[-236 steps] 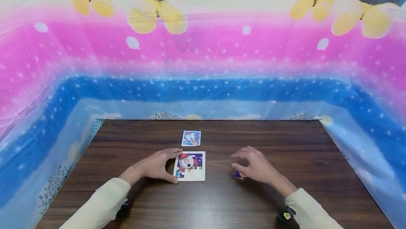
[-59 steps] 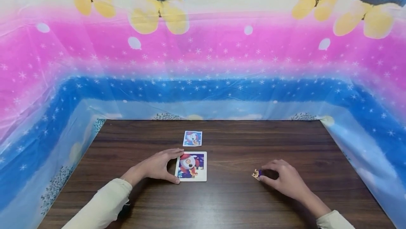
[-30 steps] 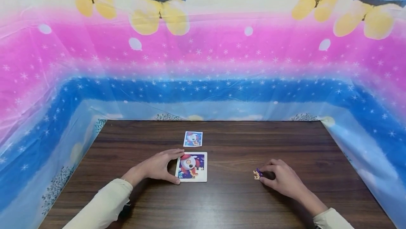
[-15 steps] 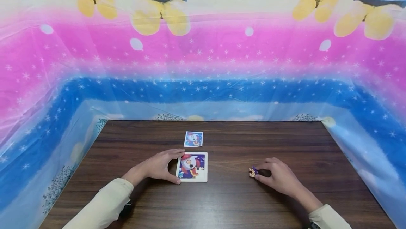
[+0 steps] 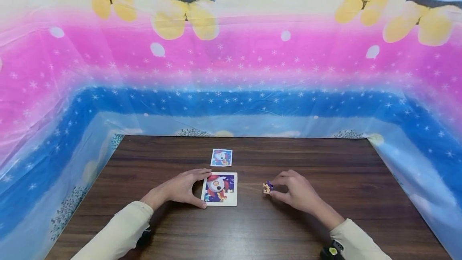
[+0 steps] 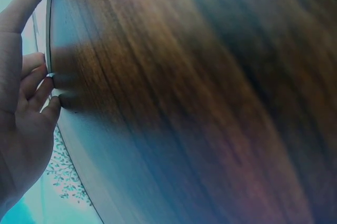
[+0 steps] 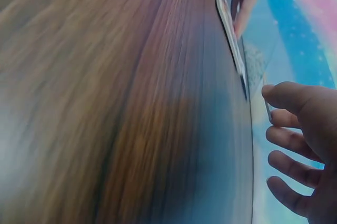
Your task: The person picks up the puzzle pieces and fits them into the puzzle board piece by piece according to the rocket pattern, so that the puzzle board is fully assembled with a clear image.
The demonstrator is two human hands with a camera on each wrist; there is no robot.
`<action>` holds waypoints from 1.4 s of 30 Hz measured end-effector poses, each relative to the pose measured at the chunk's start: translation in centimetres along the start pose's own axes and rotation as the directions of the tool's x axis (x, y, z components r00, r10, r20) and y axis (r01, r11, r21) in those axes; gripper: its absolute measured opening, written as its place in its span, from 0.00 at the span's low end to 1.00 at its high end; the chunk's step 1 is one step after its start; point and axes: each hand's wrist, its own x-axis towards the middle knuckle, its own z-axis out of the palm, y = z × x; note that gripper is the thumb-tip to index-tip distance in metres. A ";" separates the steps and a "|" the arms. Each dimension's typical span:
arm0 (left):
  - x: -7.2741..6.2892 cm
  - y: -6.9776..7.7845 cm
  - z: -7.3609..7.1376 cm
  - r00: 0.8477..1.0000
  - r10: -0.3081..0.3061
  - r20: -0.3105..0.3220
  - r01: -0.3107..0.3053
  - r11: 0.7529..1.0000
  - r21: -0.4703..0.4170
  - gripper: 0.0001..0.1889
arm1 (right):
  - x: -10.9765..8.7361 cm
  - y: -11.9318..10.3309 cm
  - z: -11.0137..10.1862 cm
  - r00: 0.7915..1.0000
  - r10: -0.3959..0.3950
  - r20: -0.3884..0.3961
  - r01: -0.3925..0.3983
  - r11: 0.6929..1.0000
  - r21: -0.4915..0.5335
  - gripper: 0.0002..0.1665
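Observation:
In the head view a square jigsaw board with a white border lies on the table, its printed character partly assembled, a pale gap at the lower right. My left hand holds the board's left side, thumb at the near corner and fingers at the far one. To the right of the board, my right hand pinches a small purple and orange puzzle piece between thumb and index finger. The right wrist view shows this puzzle piece edge-on, the other fingers spread loosely. The left wrist view catches only the board's edge.
Just behind the board lies a small picture card with a similar character. The dark wooden table meets a printed cloth backdrop at its back and sides.
My right hand has turned the pinched puzzle piece and carried it left, nearer the board. Since the oldest frame, an orange-patterned part has appeared in the board's lower area. My left hand stays put.

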 end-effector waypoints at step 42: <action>0.0 0.0 0.1 1.000 -0.004 0.001 0.004 1.000 -0.013 0.55 | 5.5 -7.8 5.4 0.987 -0.109 0.122 0.104 0.994 0.044 0.19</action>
